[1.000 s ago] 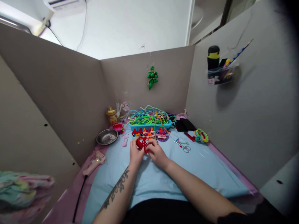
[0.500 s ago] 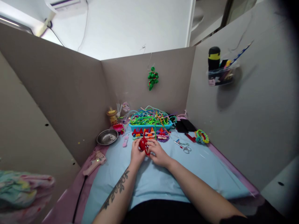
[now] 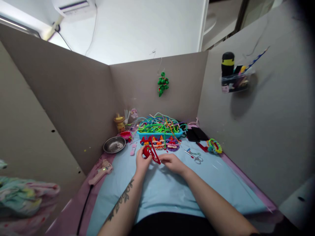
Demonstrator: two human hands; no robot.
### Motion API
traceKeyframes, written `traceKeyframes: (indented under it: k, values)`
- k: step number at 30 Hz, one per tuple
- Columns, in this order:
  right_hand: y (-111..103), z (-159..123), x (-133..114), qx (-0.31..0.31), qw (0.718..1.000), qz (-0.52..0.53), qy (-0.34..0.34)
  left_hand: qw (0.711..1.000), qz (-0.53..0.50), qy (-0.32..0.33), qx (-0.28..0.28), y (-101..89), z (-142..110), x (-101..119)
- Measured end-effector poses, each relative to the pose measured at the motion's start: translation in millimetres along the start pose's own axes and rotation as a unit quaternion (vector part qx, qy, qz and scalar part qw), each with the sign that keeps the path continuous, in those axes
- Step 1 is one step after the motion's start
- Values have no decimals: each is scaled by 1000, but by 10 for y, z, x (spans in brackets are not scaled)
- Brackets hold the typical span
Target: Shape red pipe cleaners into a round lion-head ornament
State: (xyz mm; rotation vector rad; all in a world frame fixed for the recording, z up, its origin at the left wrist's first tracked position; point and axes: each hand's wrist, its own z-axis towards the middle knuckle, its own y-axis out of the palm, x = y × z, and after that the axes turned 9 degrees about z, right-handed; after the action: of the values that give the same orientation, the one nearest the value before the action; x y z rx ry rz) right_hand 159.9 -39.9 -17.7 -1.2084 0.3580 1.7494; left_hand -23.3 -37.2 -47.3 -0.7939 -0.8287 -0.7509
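My left hand (image 3: 142, 161) is closed around a red pipe-cleaner piece (image 3: 147, 151), a small rounded bundle with long loose strands. To its right, my right hand (image 3: 173, 162) pinches the end of a bent red strand (image 3: 157, 160) that runs from this piece. Both hands are above the blue table cover (image 3: 172, 196), close to its middle. Just beyond them lie several colourful pipe-cleaner figures (image 3: 157, 143), in red, orange and purple. A blue basket (image 3: 159, 134) heaped with tangled pipe cleaners (image 3: 159, 125) stands behind these figures.
Scissors (image 3: 194, 156) lie to the right, near coiled yellow-green pipe cleaners (image 3: 214, 146) and dark phones (image 3: 196, 133). On the left are a metal bowl (image 3: 108, 146) with small white bits, a pink clip (image 3: 133, 149) and a corded glue gun (image 3: 100, 173). Grey partitions (image 3: 142, 85) enclose the table.
My right hand has moved right, away from my left hand, drawing the red strand out between them. My left hand keeps its hold on the bundle. The camera view has shifted slightly.
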Motion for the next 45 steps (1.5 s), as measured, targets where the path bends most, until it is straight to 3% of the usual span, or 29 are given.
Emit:
traceKeyframes:
  k: [6, 13, 18, 24, 32, 35, 41, 45]
  values:
    - [63, 41, 31, 173, 983, -64, -22, 994, 15, 78, -76, 29, -86, 111]
    - [80, 35, -19, 154, 979, -111, -78, 972, 58, 182, -133, 40, -160, 184]
    - [78, 43, 14, 167, 964, -189, -84, 960, 66, 222, -157, 45, -181, 200]
    - [92, 56, 62, 172, 934, -301, -87, 963, 70, 209, -153, 58, -186, 168]
    - [100, 58, 19, 172, 924, -328, -94, 965, 65, 203, -150, 59, -181, 171]
    - [108, 55, 2, 178, 928, -313, -99, 970, 66, 190, -139, 51, -165, 176]
    - [126, 61, 75, 102, 954, -271, -74, 983, 47, 146, -104, 29, -124, 190]
    - [119, 52, 68, 100, 964, -232, -83, 989, 39, 123, -78, 33, -104, 170]
